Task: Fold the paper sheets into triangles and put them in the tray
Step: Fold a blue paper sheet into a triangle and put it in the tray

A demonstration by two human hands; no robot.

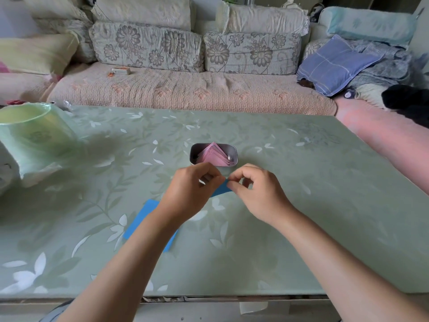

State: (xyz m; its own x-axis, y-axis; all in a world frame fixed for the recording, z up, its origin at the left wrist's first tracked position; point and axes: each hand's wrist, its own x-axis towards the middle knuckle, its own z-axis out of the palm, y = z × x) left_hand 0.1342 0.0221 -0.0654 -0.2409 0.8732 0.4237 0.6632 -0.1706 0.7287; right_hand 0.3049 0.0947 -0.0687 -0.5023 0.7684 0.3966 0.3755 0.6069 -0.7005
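One blue sheet (222,188) between both hands (189,190) (257,194)

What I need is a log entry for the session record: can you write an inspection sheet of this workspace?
Surface: table with green floral cover.
Job's things: blue sheet between the hands; more blue paper flat on the table; pink folded triangles in metal tray.
Clutter: green plastic-covered container at left.
Hands: left hand and right hand both pinch the blue sheet.
Cables: nothing seen.
Surroundings: sofa with cushions behind table.
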